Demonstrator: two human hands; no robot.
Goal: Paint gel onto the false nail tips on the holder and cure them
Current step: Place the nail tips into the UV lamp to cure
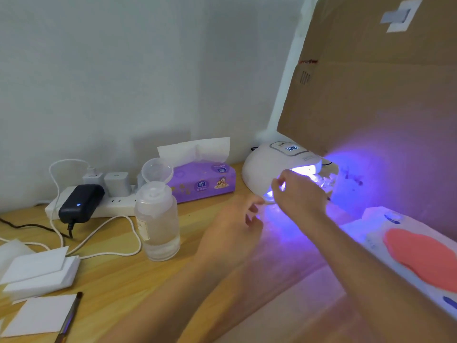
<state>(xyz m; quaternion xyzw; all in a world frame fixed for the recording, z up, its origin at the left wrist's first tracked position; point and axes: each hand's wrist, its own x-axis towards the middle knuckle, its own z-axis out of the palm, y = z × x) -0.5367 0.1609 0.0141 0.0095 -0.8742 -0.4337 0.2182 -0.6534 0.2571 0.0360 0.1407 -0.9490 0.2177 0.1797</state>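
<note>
- My right hand (298, 194) is at the mouth of the lit curing lamp (274, 167), fingers curled as if pinching something small. The violet glare hides what it holds, so I cannot tell whether it grips the holder or nothing.
- My left hand (237, 219) is blurred just left of the lamp mouth, fingers loosely spread. I cannot tell whether the fingertips touch anything.
- The holder with the false nail tips (326, 180) is, I judge, the pale glinting shape inside the lamp's opening, just beyond my right hand. The glare leaves no detail to read.
- The lamp's display is lit, but its digits are too small for me to trust.
- I judge the step in hand to be curing: setting the holder under the light or taking it out.
- To do it well I would keep the holder level, hold it by its base, and keep my fingers off the wet gel.
- I would seat it fully under the dome so every tip gets light, and wait out the timer.
- The brush (70, 315) lies near left beside the white wipes (39, 271). A clear pump bottle (158, 219) stands between them and my hands, close to my left forearm, so I would mind it.
</note>
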